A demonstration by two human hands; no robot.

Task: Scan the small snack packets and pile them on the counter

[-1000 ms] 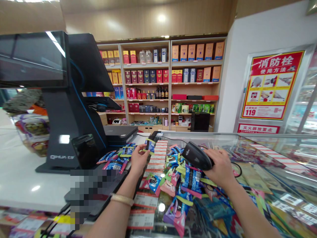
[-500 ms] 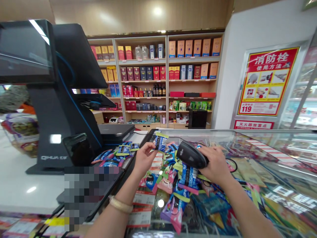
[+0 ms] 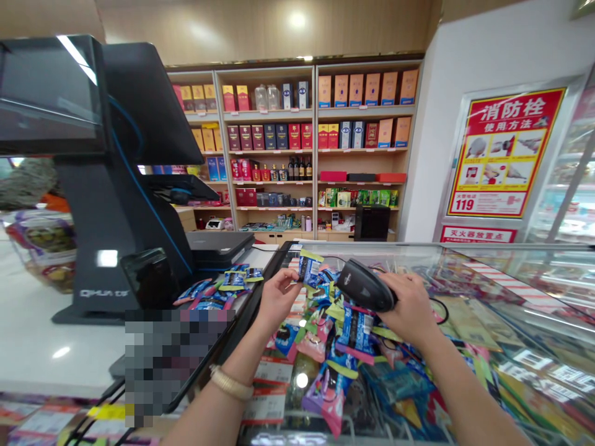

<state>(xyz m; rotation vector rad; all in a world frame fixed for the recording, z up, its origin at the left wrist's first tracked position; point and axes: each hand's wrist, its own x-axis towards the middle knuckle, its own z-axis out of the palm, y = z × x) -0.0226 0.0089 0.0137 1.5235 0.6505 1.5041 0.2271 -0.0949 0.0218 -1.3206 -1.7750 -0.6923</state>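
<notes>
Between the fingertips of my left hand [image 3: 279, 296] is a small blue snack packet [image 3: 309, 269] with a lime-green edge, its barcode side partly showing. My right hand [image 3: 411, 310] grips a black barcode scanner [image 3: 365, 286], whose head points left toward that packet, a short gap apart. Below both hands, a loose heap of similar blue, pink and green packets [image 3: 357, 328] lies on the glass counter [image 3: 302, 381]. A smaller pile of the same packets [image 3: 232, 282] rests to the left, beside the dark edge of the counter.
A black checkout terminal [image 3: 134, 204] stands at the left on a white counter [image 3: 32, 347]. Behind it sits a clear container of snacks [image 3: 44, 244]. Shelves of boxed bottles [image 3: 279, 136] line the back wall. A red fire-hydrant poster [image 3: 509, 152] hangs at the right.
The packet in my left hand and the scanner in my right have both shifted slightly right, partly with a small camera movement. Both grips stay the same.
</notes>
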